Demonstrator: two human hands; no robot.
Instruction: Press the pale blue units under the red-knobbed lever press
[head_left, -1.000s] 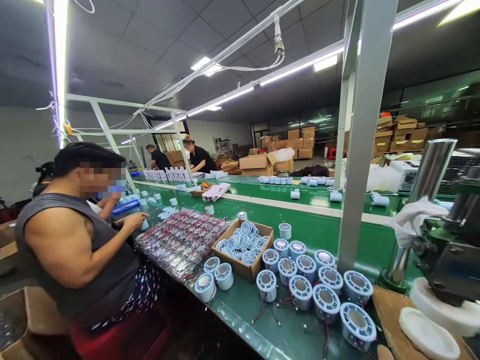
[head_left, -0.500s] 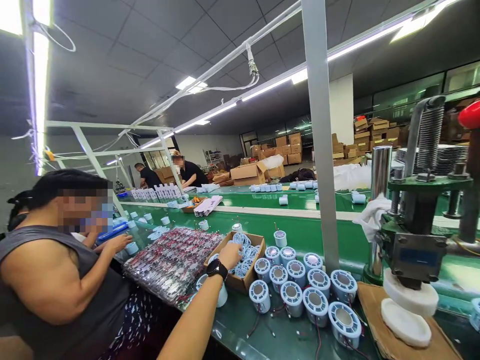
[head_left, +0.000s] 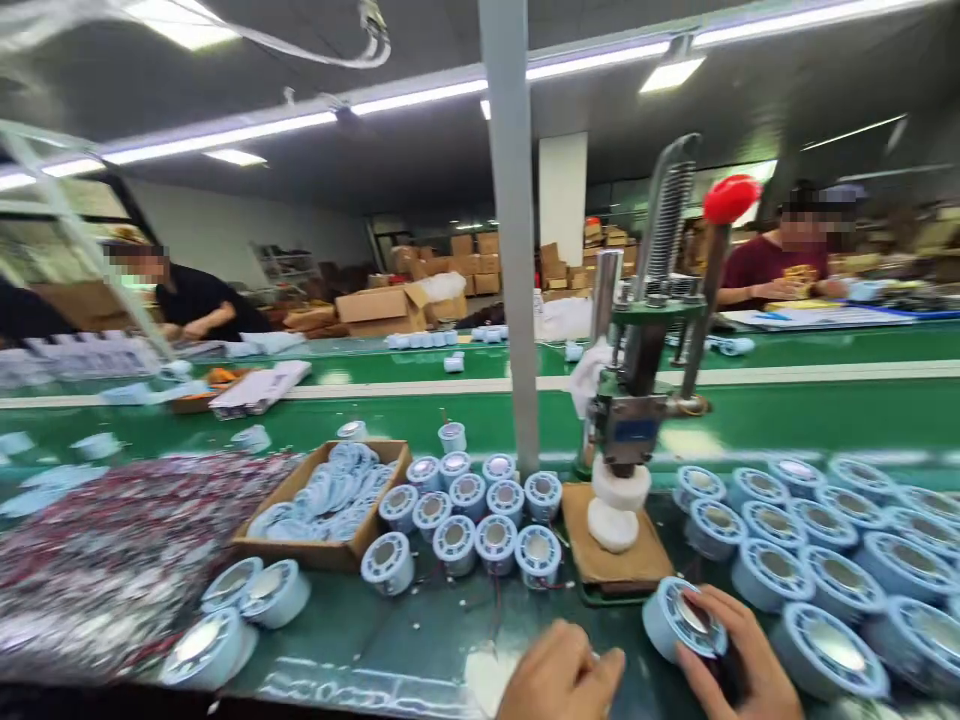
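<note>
My right hand grips a light blue round housing with a silvery disc in its face, tilted just above the bench at the lower right. Something dark shows under the fingers; I cannot tell what it is. To its left, my left hand is curled, thumb toward the housing but apart from it; its inner side is hidden. Behind them stands a hand press with a red-knobbed lever and white round pads over a brown board. Similar housings stand left of the press, and several more crowd the right.
A cardboard box of light blue rings sits at left, beside a pile of parts with red wires. A grey post rises before the green conveyor. Co-workers are across it.
The view has swung right. My left hand has gone from the box of rings to the front of the bench. My right hand, holding a housing, has come into view.
</note>
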